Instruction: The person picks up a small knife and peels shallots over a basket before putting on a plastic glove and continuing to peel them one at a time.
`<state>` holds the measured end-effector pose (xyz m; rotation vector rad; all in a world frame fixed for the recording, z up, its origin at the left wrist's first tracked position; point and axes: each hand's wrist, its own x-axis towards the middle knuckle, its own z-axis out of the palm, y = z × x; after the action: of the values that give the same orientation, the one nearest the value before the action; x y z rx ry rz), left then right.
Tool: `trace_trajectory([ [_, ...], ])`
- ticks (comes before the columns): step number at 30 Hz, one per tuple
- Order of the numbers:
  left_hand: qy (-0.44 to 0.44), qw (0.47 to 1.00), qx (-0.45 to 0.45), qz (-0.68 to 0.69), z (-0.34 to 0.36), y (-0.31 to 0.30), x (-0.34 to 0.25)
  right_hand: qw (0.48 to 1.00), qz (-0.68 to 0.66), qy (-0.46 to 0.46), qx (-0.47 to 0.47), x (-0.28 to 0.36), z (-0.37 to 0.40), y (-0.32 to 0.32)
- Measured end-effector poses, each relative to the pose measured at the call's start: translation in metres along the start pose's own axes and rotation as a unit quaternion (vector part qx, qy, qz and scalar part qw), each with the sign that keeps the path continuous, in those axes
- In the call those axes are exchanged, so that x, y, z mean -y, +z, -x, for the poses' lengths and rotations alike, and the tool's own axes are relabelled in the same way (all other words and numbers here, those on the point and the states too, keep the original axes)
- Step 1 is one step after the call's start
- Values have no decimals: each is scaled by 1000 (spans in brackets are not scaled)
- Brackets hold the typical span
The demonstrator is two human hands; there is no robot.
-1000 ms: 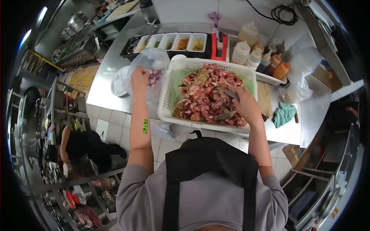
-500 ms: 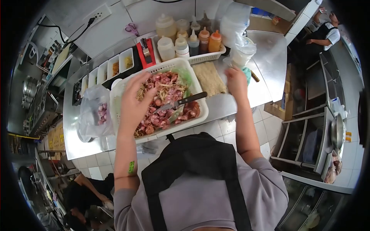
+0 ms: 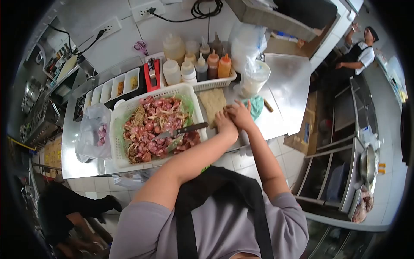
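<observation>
Tan cloth [image 3: 210,100] lay flat on the worktop [image 3: 286,86], just right of the basket [image 3: 115,144]. Left hand [image 3: 226,123] was at the cloth's lower right edge, forearm crossing in front of the body. Right hand [image 3: 240,114] was right beside it, the two meeting at the fingertips. Fingers of both were bent and bunched; couldn't tell whether either set was clamped on the cloth or just resting on it, since the hands hid the contact. Basket was white, heaped with shallots [image 3: 148,125], green liner [image 3: 187,107] showing along the side. Knife [image 3: 194,127] lay on top of the heap, dark handle reaching the right rim, blade pointing lower left. Green cloth [image 3: 257,108] sat crumpled just right of the right hand, lidless-looking white tub [image 3: 258,77] behind it. Behind the tan cloth: rack [image 3: 215,83] of squeeze bottles [image 3: 213,64], some orange-topped. Left of that, red holder [image 3: 152,77], then a row of white trays [image 3: 108,91] with food in some. Clear bag [image 3: 90,131] with a few shallots in it stood left of the basket. Scissors [image 3: 140,47] hung on the wall. One co-worker [image 3: 355,62] was far right, another [image 3: 71,213] lower left.
</observation>
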<state>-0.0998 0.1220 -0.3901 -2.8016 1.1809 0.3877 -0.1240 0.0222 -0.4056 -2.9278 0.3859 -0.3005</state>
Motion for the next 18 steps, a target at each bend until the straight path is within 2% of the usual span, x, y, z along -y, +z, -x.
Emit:
trace_trajectory([
  [2, 6, 997, 56, 51, 16, 1, -4, 1000, -12, -10, -5, -1, -2, -3],
  [4, 12, 996, 88, 28, 33, -7, -6, 1000, 20, -22, 1, -1, -8, -7],
  [5, 27, 993, 119, 3, 42, -4, -6, 998, 52, -27, 4, 0, -10, -8],
  [6, 88, 989, 112, -30, 34, 2, -2, 997, 63, -42, -6, -2, -11, -6],
  [7, 120, 975, 164, 91, 42, -32, 8, 997, 59, -46, 5, -4, -9, -10],
  [9, 98, 962, 183, 175, 44, -67, 17, 995, 18, -51, 80, -9, -19, -24],
  [10, 93, 964, 181, 173, 32, -59, 21, 996, -15, -62, 62, -14, -26, -20],
  [12, 33, 999, -17, 32, 13, -23, 19, 996, -51, -73, 32, -16, -32, -13],
  [13, 30, 999, -16, 35, 11, -16, 17, 993, -83, -82, -6, -14, -35, -18],
  [15, -10, 998, 68, -14, 8, -7, 14, 992, -62, -110, -4, -15, -25, -31],
  [16, 12, 993, 114, -7, 18, -31, 15, 990, -127, -52, -33, -18, -16, -39],
  [17, 12, 993, 117, -7, 23, -29, 17, 979, -192, 8, -62, -19, -3, -44],
  [18, 60, 997, 38, 36, 30, -24, 20, 982, -105, 19, -158, -14, 17, -49],
])
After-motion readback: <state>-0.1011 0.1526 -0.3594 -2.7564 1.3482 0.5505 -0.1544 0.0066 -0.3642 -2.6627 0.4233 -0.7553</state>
